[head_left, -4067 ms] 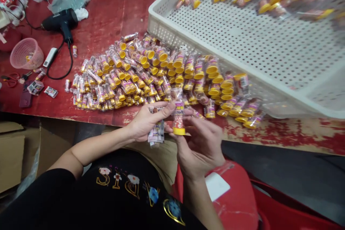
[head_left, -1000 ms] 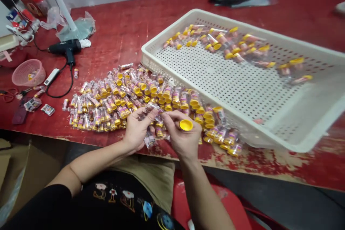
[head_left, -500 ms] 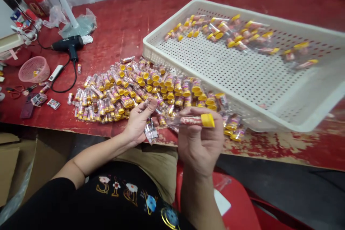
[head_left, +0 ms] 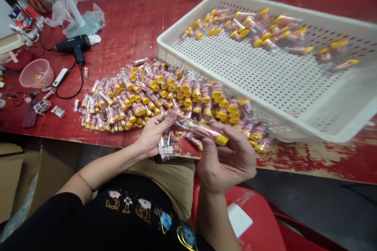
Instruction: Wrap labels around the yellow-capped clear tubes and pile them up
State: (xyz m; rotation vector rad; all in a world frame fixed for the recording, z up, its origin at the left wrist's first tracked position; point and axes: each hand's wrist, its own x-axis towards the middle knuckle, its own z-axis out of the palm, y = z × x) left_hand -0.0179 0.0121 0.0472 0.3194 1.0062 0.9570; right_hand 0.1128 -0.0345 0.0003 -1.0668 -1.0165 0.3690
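Observation:
My right hand (head_left: 228,159) is closed on a clear plastic tube (head_left: 203,128) with a yellow cap, its thumb and fingers near the cap end. Red-and-white pieces show inside the tube. Its far end points at my left hand (head_left: 154,133), very close to the thumb; whether they touch I cannot tell. The left fingers are curled round a bunch of small printed plastic sleeves (head_left: 165,145) that hangs below the palm. Just beyond both hands lies a big heap of yellow-capped tubes (head_left: 126,102) in printed wrap.
A white perforated tray (head_left: 206,64) at the right holds several yellow-capped tubes along its far side. To the left lie a black heat gun (head_left: 75,45) with its cord, a pink basket (head_left: 37,73), red-handled scissors (head_left: 17,99) and a purple phone (head_left: 30,115). A red stool (head_left: 259,219) stands below.
My right hand has tilted the tube, cap end lower, and brought its far end toward my left thumb. The right fingers have spread somewhat. My left hand has shifted slightly right.

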